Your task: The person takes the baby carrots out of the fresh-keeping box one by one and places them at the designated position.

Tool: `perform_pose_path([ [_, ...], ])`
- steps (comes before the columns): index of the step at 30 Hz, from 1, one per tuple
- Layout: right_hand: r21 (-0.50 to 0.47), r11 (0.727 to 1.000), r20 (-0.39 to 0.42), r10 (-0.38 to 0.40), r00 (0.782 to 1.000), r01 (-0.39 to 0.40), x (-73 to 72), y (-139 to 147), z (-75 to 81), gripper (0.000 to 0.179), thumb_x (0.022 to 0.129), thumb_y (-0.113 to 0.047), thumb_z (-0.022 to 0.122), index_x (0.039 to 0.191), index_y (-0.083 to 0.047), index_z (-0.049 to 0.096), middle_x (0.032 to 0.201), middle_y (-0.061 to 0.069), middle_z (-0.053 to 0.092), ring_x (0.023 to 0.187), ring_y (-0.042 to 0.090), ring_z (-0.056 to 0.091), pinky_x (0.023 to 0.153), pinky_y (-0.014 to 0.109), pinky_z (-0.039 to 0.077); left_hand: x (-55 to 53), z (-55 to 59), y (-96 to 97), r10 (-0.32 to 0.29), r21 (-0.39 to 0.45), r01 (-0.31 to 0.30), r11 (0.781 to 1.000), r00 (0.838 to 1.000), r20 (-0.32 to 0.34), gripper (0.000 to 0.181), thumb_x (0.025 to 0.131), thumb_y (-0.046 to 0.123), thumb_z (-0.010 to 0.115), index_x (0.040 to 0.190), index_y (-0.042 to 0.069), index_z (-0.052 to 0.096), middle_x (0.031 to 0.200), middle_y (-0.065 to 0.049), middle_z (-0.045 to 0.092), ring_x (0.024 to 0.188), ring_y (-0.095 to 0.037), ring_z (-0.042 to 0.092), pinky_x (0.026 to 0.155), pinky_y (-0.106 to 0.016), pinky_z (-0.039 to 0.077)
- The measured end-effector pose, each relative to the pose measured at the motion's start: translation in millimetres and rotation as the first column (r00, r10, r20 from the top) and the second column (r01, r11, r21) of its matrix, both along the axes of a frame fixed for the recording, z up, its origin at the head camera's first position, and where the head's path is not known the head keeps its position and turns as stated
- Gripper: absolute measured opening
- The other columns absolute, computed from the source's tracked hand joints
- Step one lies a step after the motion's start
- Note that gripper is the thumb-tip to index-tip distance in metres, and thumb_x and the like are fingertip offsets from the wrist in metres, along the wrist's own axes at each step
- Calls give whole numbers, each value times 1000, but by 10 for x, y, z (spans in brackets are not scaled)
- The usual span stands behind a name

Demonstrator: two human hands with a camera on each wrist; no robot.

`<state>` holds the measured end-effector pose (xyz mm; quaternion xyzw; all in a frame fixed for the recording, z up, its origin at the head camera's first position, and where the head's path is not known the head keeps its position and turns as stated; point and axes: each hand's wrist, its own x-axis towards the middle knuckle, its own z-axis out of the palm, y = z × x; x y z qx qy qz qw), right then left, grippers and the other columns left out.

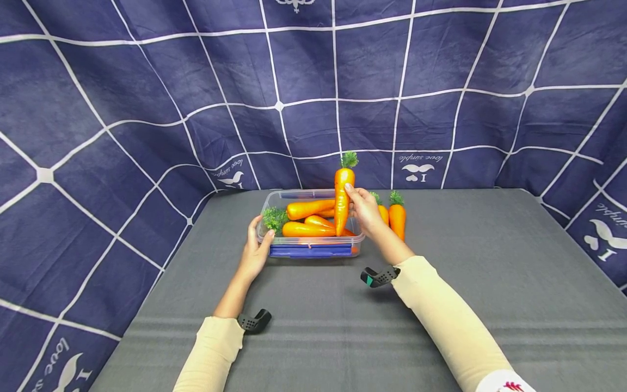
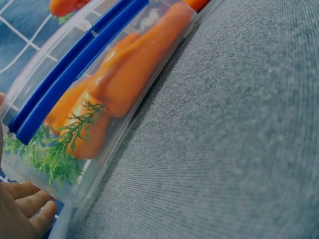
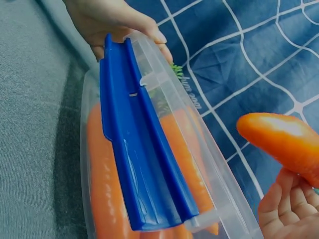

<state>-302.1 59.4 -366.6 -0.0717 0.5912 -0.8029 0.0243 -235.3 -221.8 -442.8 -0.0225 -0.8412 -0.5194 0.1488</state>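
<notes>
In the head view my right hand (image 1: 367, 209) pinches an orange carrot (image 1: 344, 190) with a green leafy top, holding it upright, tip down, over the right part of a clear plastic box (image 1: 313, 239). Several carrots (image 1: 308, 230) lie inside the box, their green tops (image 1: 275, 219) toward its left end. My left hand (image 1: 256, 253) grips the left end of the box, thumb on the near rim. In the right wrist view the held carrot (image 3: 279, 139) hangs beside the box, above its rim. A blue latch (image 3: 144, 149) runs along the near side.
Two more carrots (image 1: 397, 218) lie on the grey tabletop (image 1: 313, 326) just right of the box, one partly hidden by my right hand. A navy curtain with white grid lines (image 1: 313, 71) stands behind the table and along its left side.
</notes>
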Motion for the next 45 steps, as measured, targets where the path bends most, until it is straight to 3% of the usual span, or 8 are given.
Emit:
perform_pose_path([
  [11, -3, 990, 10, -143, 990, 143, 7, 238, -14, 24, 99, -28, 56, 90, -6, 52, 65, -5, 53, 54, 5, 50, 51, 18, 43, 19, 30, 1, 12, -8, -12, 1000, 1000, 11, 56, 101, 32, 51, 150, 19, 26, 144, -27, 40, 125, -43, 43, 104, -57, 29],
  [21, 24, 972, 21, -232, 972, 232, 0, 529, -156, 27, 97, -32, 60, 84, -8, 55, 64, -5, 56, 52, 7, 52, 50, 20, 45, 25, 27, -14, 21, -27, -20, 999, 999, 33, 57, 101, 34, 52, 150, 22, 26, 145, -25, 39, 126, -43, 43, 104, -57, 30],
  [27, -13, 964, 28, -266, 964, 266, 6, 678, -247, 30, 97, -28, 60, 77, -7, 53, 63, -2, 57, 51, 10, 56, 50, 22, 47, 23, 22, -11, 17, -25, -16, 1000, 999, 35, 58, 101, 35, 51, 151, 21, 24, 144, -27, 40, 125, -43, 43, 104, -57, 30],
  [32, 53, 942, 29, -334, 942, 333, -1, 832, -355, 32, 96, -30, 62, 74, -8, 54, 59, -5, 50, 50, 6, 48, 47, 19, 40, 24, 25, -9, 13, -20, -12, 1000, 999, 45, 59, 101, 35, 51, 151, 22, 24, 145, -25, 39, 125, -43, 43, 104, -57, 30],
  [40, 135, 916, 84, -390, 917, 377, -19, 1100, -510, 30, 94, -34, 64, 78, -10, 57, 61, -6, 55, 51, 5, 51, 48, 20, 43, 19, 15, -4, 2, -15, -1, 1000, 999, 42, 59, 101, 33, 51, 151, 20, 23, 146, -24, 38, 127, -42, 42, 104, -57, 29],
  [45, 196, 886, 76, -441, 894, 421, -3, 1222, -570, 32, 92, -39, 65, 78, -11, 59, 61, -7, 54, 51, 5, 50, 48, 20, 42, 18, 20, -1, 0, -9, 1, 1000, 999, 35, 58, 101, 33, 51, 151, 20, 24, 148, -23, 37, 128, -41, 41, 105, -56, 28],
])
